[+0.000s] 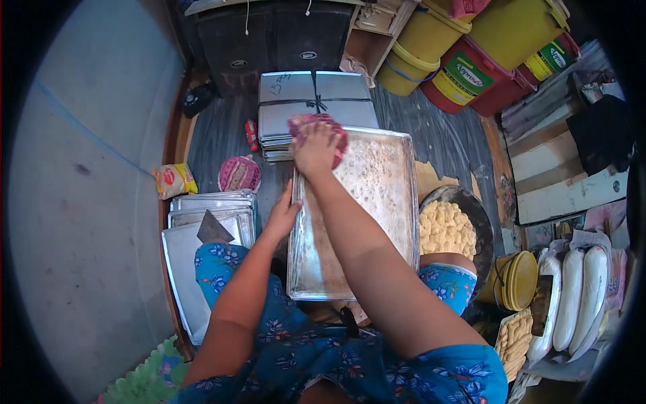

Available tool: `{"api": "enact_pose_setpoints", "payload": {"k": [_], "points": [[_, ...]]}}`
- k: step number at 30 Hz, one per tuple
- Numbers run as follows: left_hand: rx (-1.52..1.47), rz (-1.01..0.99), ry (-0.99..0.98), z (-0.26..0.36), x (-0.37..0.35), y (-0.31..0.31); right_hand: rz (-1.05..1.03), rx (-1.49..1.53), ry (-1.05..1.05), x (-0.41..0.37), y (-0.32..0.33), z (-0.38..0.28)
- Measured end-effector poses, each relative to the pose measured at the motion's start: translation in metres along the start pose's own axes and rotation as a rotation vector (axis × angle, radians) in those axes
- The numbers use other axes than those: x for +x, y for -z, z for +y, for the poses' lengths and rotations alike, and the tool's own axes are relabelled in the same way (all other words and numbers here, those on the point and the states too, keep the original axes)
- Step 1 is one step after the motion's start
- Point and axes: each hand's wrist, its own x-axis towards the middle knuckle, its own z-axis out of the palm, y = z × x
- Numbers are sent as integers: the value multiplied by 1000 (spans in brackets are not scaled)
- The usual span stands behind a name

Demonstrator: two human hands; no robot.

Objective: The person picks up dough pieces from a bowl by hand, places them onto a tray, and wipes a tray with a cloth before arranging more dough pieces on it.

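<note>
Bearing down at tray's (pixel 377 202) far end, right hand (pixel 315 149) clamped on cloth (pixel 338 143), left hand (pixel 284 214) seemingly hooking tray's left edge, risking tipping toward bowl (pixel 482 210) right of tray.

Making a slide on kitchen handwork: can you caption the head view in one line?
Right hand presses a pink cloth on a metal tray; left hand touches its edge, dough pieces alongside.

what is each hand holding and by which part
Right hand grips a pink cloth from above; left hand holds the tray by its left edge.
</note>
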Motion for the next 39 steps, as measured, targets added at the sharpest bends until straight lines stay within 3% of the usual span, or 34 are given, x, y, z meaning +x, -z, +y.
{"api": "enact_pose_setpoints", "payload": {"k": [3, 6, 15, 19, 24, 29, 32, 35, 39], "points": [[69, 30, 17, 10, -5, -2, -98, 67, 171, 1, -4, -9], [7, 92, -57, -3, -6, -10, -163, -33, 279, 5, 11, 28], [26, 105, -63, -8, -3, -14, -36, -202, -149, -8, 63, 210], [8, 128, -88, -9, -3, -17, -59, -175, -266, -36, 78, 240], [78, 147, -63, -8, -3, -16, 49, -139, -77, -149, 66, 231], [38, 142, -123, -12, -2, -17, -196, -69, 118, -318, 94, 175], [41, 169, -76, -3, -3, -18, -280, -62, 154, -374, 102, 148], [95, 147, -56, -2, -3, -20, -170, -106, 48, -357, 93, 152], [130, 105, -58, 5, -4, -17, 40, -149, -14, -253, 66, 183]]}}
